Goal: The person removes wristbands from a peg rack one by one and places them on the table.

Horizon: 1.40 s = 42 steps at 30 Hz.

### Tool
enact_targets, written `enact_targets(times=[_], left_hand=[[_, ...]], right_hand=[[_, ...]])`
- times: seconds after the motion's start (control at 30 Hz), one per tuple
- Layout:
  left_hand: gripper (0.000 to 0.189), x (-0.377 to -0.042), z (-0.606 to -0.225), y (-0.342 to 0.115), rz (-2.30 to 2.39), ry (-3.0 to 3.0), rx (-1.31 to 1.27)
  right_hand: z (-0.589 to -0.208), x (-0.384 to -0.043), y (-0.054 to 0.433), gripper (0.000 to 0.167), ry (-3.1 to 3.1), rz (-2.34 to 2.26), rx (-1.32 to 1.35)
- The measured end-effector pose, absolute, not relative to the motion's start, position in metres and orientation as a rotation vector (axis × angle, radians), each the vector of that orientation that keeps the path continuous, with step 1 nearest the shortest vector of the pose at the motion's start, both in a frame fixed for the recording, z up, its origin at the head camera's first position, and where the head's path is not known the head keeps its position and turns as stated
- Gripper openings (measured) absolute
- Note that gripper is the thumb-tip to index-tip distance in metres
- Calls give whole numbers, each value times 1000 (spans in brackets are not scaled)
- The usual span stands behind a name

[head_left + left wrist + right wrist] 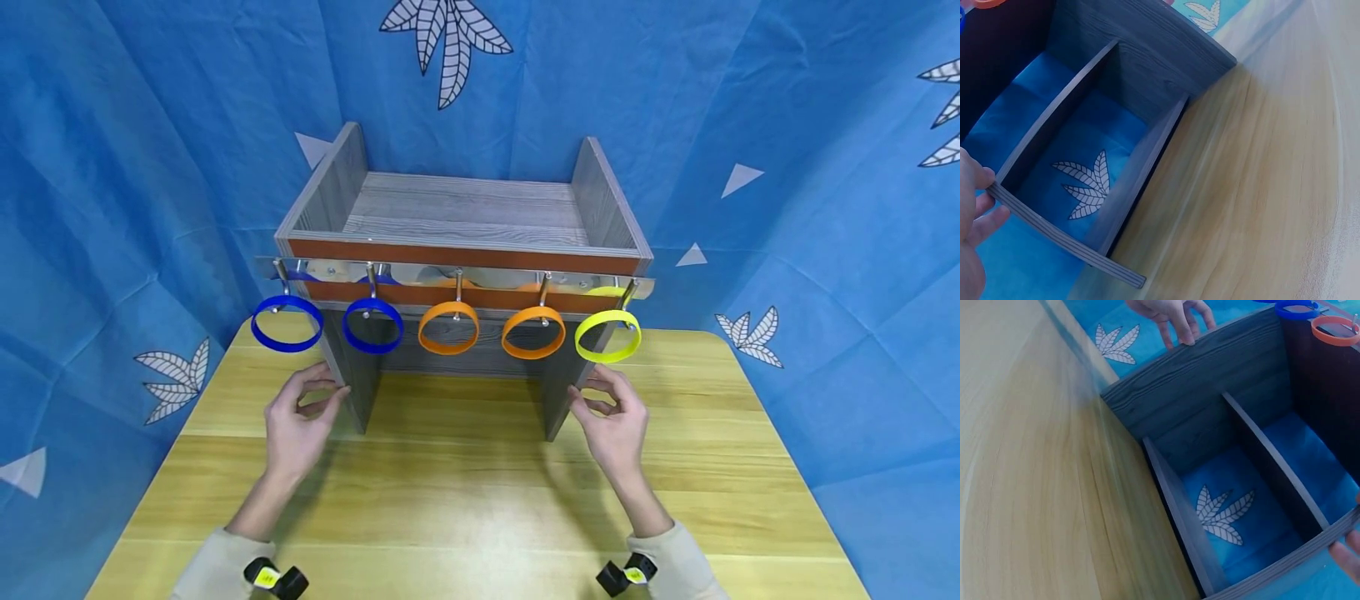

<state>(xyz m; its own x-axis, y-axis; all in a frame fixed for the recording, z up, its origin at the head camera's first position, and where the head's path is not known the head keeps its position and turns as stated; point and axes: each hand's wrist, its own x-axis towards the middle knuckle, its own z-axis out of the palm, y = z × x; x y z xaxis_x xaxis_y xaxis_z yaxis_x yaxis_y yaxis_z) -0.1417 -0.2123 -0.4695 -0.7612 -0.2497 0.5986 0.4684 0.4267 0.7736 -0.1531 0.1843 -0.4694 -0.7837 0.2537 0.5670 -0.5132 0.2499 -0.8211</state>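
A grey wood-grain shelf unit (465, 200) stands on the table. My left hand (300, 417) grips the front edge of its left side panel (348, 392), thumb at the edge and fingers along the outer face. On the opposite side, my right hand (613, 421) holds the right side panel (558, 392) in the same way. Across the unit's front runs a clear strip with metal hooks (459, 283). Two blue rings (287, 345), two orange rings (447, 350) and one yellow ring (608, 357) hang there in a row. Both wrist views look into the unit's lower part, with a crosswise board (1060, 109) inside.
A light wooden table (450, 500) extends in front of the unit and to both sides. Blue cloth (600, 83) with white leaf prints hangs behind and around it. Each beige sleeve (221, 562) carries a small black wrist device (276, 577).
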Motion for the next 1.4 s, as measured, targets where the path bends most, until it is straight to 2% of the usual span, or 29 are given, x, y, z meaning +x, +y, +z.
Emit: enact_targets(times=[0.57, 0.7, 1.27, 1.4], left_hand=[[41, -140, -470, -215, -1411, -2038, -187], [42, -139, -470, -215, -1408, -2044, -189], [40, -140, -468, -213, -1390, -2037, -204], [41, -140, -468, -213, -1390, -2035, -203]], right_hand=[[-461, -152, 191, 38, -1963, 1718, 250], [-457, -149, 196, 41, -1990, 1759, 264], [-428, -138, 235, 46, -1951, 1938, 587], [-418, -135, 242, 53, -1920, 1980, 664]])
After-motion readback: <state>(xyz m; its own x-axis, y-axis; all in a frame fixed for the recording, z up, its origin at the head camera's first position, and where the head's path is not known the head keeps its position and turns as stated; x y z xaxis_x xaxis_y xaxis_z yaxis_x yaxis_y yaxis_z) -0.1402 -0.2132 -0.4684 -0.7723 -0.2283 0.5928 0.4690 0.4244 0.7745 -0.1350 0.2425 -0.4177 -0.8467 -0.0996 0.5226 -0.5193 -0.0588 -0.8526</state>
